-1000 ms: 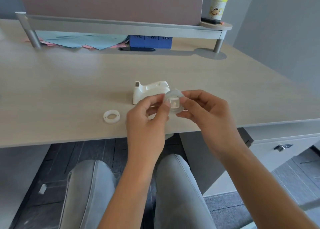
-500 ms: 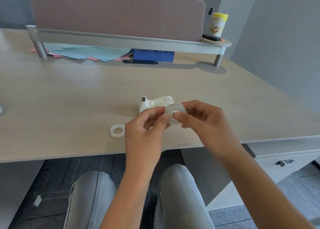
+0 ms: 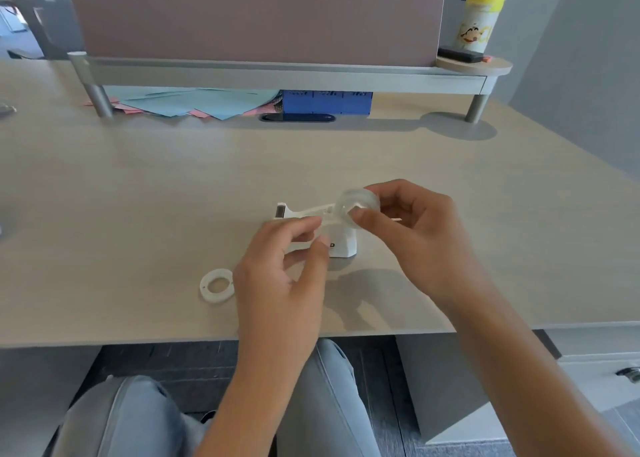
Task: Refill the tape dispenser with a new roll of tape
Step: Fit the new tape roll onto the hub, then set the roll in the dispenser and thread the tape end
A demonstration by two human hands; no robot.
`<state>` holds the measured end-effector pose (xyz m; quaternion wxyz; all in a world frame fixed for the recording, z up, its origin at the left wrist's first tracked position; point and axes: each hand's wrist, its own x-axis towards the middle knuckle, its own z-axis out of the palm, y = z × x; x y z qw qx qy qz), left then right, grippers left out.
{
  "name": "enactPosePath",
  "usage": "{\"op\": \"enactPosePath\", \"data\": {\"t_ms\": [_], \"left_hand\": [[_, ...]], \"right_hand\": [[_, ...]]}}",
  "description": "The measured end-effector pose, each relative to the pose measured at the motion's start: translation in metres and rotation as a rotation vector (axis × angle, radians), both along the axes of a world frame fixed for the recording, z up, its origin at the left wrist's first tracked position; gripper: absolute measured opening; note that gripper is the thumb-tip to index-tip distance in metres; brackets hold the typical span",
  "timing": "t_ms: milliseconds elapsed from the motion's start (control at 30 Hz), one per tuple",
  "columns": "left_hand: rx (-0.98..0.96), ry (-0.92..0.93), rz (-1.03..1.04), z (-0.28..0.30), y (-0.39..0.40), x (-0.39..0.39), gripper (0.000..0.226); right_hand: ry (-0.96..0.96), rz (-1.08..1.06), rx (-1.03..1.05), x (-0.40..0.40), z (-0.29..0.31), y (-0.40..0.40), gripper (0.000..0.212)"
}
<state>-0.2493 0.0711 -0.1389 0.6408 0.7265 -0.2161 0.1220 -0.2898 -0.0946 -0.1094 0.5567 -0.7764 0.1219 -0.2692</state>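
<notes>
The white tape dispenser (image 3: 341, 243) stands on the desk (image 3: 173, 193), its cutter end to the left. My right hand (image 3: 415, 235) pinches a clear tape roll (image 3: 358, 202) with a white hub in its hole, holding it just above the dispenser's right end. My left hand (image 3: 287, 266) is off the roll. Its thumb and index finger are spread apart in front of the dispenser's low middle and hide that part. A white ring (image 3: 216, 286) lies flat on the desk, left of my left hand.
A raised shelf (image 3: 277, 75) runs along the back of the desk, with blue and pink papers (image 3: 194, 105) and a blue box (image 3: 325, 103) under it. A yellow-lidded canister (image 3: 479, 23) stands at its right end. The desk's front edge is just below my wrists.
My left hand has let go of the roll and dropped in front of the dispenser. My right hand has carried the roll right and up over the dispenser's right end. The view has tilted up.
</notes>
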Motion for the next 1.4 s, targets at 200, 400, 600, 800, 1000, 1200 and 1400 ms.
{"op": "enactPosePath", "data": {"t_ms": [200,400,600,800,1000,1200,1400], "left_hand": [[0.442,-0.165,0.018,-0.012,0.001,-0.001,0.04],[0.579,-0.172,-0.046,-0.022,0.004,0.0,0.052],[0.574,-0.174,-0.055,-0.026,0.006,0.002,0.047],[0.572,-0.204,-0.034,-0.029,0.006,0.004,0.042],[0.577,-0.216,-0.031,-0.032,0.006,0.004,0.036],[0.594,-0.243,-0.028,-0.033,0.007,0.004,0.037],[0.601,-0.237,-0.026,-0.035,0.006,0.005,0.037]], "right_hand": [[0.025,0.019,-0.121,0.025,0.002,-0.008,0.012],[0.09,0.04,-0.211,0.038,0.002,-0.005,0.012],[0.14,0.035,-0.221,0.042,0.006,-0.004,0.015],[0.174,0.042,-0.251,0.042,0.009,-0.001,0.013],[0.273,0.085,-0.383,0.044,0.015,0.003,0.013],[0.374,0.057,-0.565,0.048,0.024,0.003,0.018],[0.386,0.052,-0.653,0.05,0.035,0.0,0.02]]}}
